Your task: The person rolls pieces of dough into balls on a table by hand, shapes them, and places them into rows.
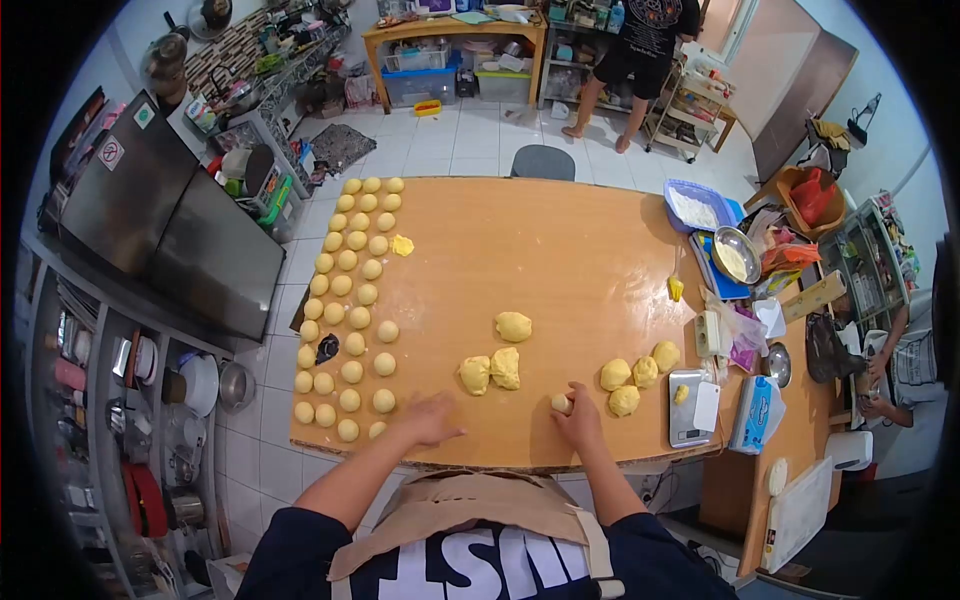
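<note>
My left hand (pixel 430 420) rests low over the table's near edge, fingers apart and holding nothing, just right of the rows of round dough balls (pixel 384 363). In my right hand (pixel 578 420) is a small dough ball (pixel 561 403), held between thumb and fingers near the tabletop. Between and beyond my hands lie two rough dough lumps (pixel 474 375) side by side, with another lump (pixel 513 326) farther back. Several dough lumps (pixel 615 374) sit grouped to the right of my right hand. A dark object (pixel 327 348) lies among the balls at the left.
Right of the lumps are a scale (pixel 690 408) and a tissue pack (pixel 752 413). A flour basket (pixel 694 205) and metal bowl (pixel 737 254) stand at the back right. A stool (pixel 543 162) touches the far edge. A person (pixel 650 60) stands beyond; another person's hands (pixel 877 385) show at right.
</note>
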Demonstrator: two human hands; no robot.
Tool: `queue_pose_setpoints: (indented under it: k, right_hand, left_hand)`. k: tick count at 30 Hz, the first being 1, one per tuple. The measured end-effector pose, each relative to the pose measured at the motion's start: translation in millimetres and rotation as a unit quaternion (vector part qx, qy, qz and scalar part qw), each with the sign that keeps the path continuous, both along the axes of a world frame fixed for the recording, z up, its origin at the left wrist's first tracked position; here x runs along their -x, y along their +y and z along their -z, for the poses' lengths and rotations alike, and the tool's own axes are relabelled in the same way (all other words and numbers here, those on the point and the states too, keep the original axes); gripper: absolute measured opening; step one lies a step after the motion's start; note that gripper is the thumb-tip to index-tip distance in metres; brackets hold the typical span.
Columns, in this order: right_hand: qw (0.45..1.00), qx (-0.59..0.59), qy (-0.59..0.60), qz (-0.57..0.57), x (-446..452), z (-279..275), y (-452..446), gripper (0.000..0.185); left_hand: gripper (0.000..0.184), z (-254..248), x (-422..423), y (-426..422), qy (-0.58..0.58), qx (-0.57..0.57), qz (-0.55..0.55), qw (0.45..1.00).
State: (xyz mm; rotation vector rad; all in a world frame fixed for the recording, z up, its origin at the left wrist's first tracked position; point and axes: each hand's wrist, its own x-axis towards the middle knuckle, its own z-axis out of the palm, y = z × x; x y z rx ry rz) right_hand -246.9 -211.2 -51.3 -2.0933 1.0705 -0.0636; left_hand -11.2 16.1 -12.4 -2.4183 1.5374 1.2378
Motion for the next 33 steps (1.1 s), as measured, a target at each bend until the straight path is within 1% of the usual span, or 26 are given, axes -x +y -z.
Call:
queue_pose_setpoints:
  k: [1, 2, 3, 4, 5, 6, 7, 8, 9, 11, 12, 14, 15, 18, 21, 23, 27, 30, 32, 33]
  right_hand:
    - [0.999, 0.0, -0.05, 0.003, 0.3, -3.7, -3.3, 0.073]
    - [0.995, -0.001, -0.1, 0.005, 0.7, -6.0, -4.8, 0.073]
    - [0.989, -0.005, -0.149, 0.006, -0.5, -8.7, -3.6, 0.073]
    - [0.976, 0.009, -0.219, -0.017, -4.8, -20.2, 2.2, 0.072]
    - [0.957, 0.022, -0.287, -0.038, -11.7, -41.6, 12.0, 0.071]
    - [0.933, 0.034, -0.354, -0.059, -18.4, -64.5, 22.1, 0.07]
    - [0.919, 0.064, -0.375, -0.106, -23.5, -89.1, 30.7, 0.069]
    - [0.901, 0.095, -0.394, -0.153, -28.0, -116.0, 38.4, 0.068]
    - [0.88, 0.126, -0.413, -0.199, -31.9, -137.2, 45.3, 0.068]
    - [0.855, 0.127, -0.44, -0.244, -38.7, -161.6, 57.5, 0.06]
    - [0.842, 0.127, -0.452, -0.266, -40.4, -170.8, 62.7, 0.057]
    - [0.845, 0.192, -0.446, -0.224, -41.0, -187.4, 68.1, 0.049]
    - [0.845, 0.225, -0.441, -0.203, -41.2, -195.7, 69.2, 0.045]
    - [0.881, 0.149, -0.415, -0.171, -43.9, -224.1, 68.2, 0.036]
    - [0.879, 0.166, -0.402, -0.193, -50.7, -244.1, 77.2, 0.034]
    - [0.871, 0.18, -0.409, -0.205, -56.0, -235.8, 79.9, 0.032]
    - [0.855, 0.206, -0.417, -0.227, -53.7, -230.9, 75.0, 0.028]
    - [0.871, 0.167, -0.434, -0.162, -52.6, -243.8, 78.1, 0.024]
    - [0.861, 0.153, -0.444, -0.195, -60.6, -264.2, 76.6, 0.025]
    - [0.856, 0.146, -0.448, -0.211, -64.0, -270.0, 76.1, 0.025]
  left_hand:
    - [0.086, 0.9, 14.1, 1.1, 0.046, 0.091, -0.048, 0.994]
    - [0.08, 2.6, 27.6, 0.4, 0.091, 0.181, -0.096, 0.975]
    - [0.075, -2.5, 42.8, -6.4, 0.201, 0.216, -0.196, 0.935]
    - [0.07, -12.2, 62.1, -15.1, 0.305, 0.246, -0.293, 0.872]
    - [0.065, -23.9, 76.9, -20.2, 0.401, 0.27, -0.382, 0.788]
    - [0.063, -39.7, 83.0, -23.4, 0.505, 0.24, -0.429, 0.709]
    - [0.062, -59.6, 84.2, -28.8, 0.599, 0.209, -0.467, 0.617]
    - [0.06, -78.3, 83.8, -33.2, 0.682, 0.175, -0.493, 0.511]
    - [0.062, -95.6, 83.4, -35.7, 0.727, 0.188, -0.468, 0.466]
    - [0.064, -122.0, 80.8, -37.3, 0.807, 0.211, -0.409, 0.37]
    - [0.062, -126.4, 78.4, -35.5, 0.808, 0.23, -0.408, 0.356]
    - [0.059, -132.6, 75.9, -32.4, 0.811, 0.269, -0.404, 0.325]
    - [0.058, -140.6, 76.8, -30.8, 0.79, 0.297, -0.416, 0.337]
    - [0.053, -163.5, 81.7, -26.3, 0.735, 0.361, -0.435, 0.374]
    - [0.048, -171.7, 87.3, -24.5, 0.696, 0.392, -0.435, 0.415]
    - [0.047, -176.7, 92.1, -23.6, 0.66, 0.41, -0.443, 0.448]
    - [0.04, -175.2, 93.1, -17.6, 0.669, 0.451, -0.387, 0.445]
    - [0.042, -177.3, 85.5, -11.9, 0.681, 0.47, -0.321, 0.461]
    - [0.046, -177.1, 75.9, -9.0, 0.692, 0.477, -0.259, 0.476]
    - [0.048, -180.1, 74.0, -8.0, 0.678, 0.481, -0.262, 0.49]
